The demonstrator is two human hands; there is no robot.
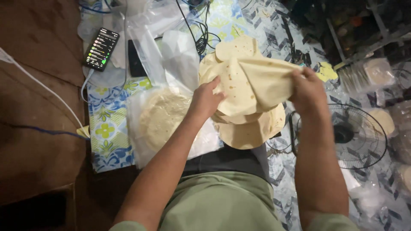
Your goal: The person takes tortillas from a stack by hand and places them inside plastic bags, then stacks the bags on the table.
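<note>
Pale flatbread (252, 83), between left hand (207, 100), right hand (306, 90)

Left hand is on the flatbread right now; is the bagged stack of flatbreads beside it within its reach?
Probably yes. The left hand grips the lifted flatbread, and the bagged stack lies just left of its wrist with nothing between. It would have to let go of the flatbread first.

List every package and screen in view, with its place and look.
Phone: upper left, black rectangle, lit screen with coloured rows.
Clear plastic bag: left of the left hand, holding round pale flatbreads.
Packed flatbreads: right edge, round, in clear wrap.
</note>
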